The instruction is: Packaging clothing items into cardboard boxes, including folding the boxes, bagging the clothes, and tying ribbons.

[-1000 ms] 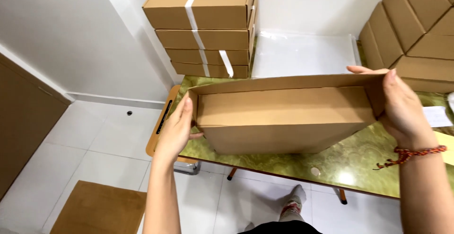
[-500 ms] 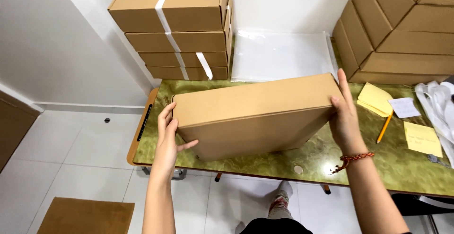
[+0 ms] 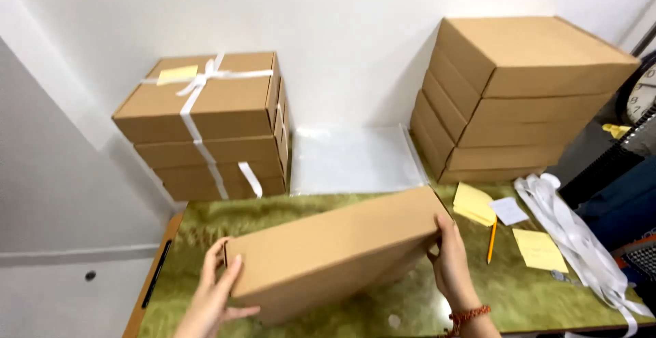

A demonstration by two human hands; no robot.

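Both hands hold the flat cardboard box [image 3: 335, 252] by its ends, tilted over the green bench [image 3: 205, 225]: left hand [image 3: 217, 297] at 8 o'clock, right hand [image 3: 451, 259] at 3. Level it and keep both grips even, clear of the pencil [image 3: 491, 240] and yellow notes [image 3: 540, 249].

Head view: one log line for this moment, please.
left hand: grips box end | right hand: grips other end | flat cardboard box: closed, tilted over green table
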